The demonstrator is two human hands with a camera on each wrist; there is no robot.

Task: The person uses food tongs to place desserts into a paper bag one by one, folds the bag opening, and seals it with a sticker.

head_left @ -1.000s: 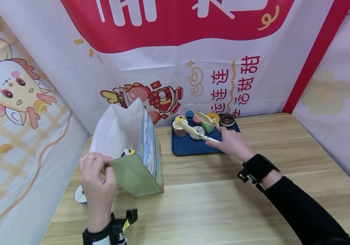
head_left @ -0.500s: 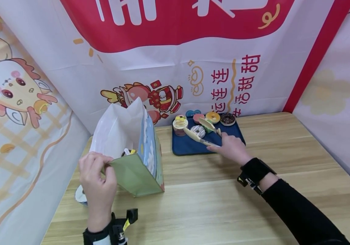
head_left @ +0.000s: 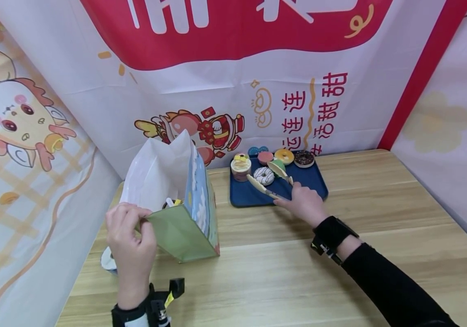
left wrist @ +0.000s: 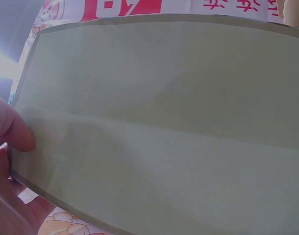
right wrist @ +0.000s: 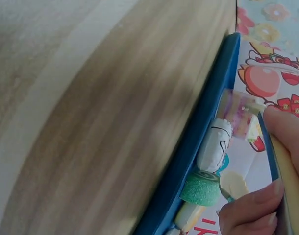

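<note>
In the head view my left hand [head_left: 131, 236] pinches the near edge of a paper bag [head_left: 184, 236], green and sky-blue outside with a white inside. The bag leans with its mouth towards that hand, and small items partly show inside. My right hand [head_left: 307, 204] holds cream-tipped tongs [head_left: 262, 187], their arms spread, over a dark blue tray [head_left: 249, 199]. A white donut with dark stripes [head_left: 264, 176] lies beside the tong tips. Just behind the other tip is a green roll [head_left: 279, 167]. In the right wrist view the tongs [right wrist: 289, 196] show between thumb and fingers.
Along the tray's back are a layered cup cake [head_left: 240, 167], a pink round piece [head_left: 265, 157], a yellow donut [head_left: 284, 156] and a chocolate donut [head_left: 304, 159]. A blue piece [head_left: 258, 150] sits behind. A white-and-blue item [head_left: 108, 261] lies partly hidden behind my left wrist.
My right hand and the tongs have drawn back towards me, uncovering more of the tray and its sweets. My left hand and the bag have hardly moved.
</note>
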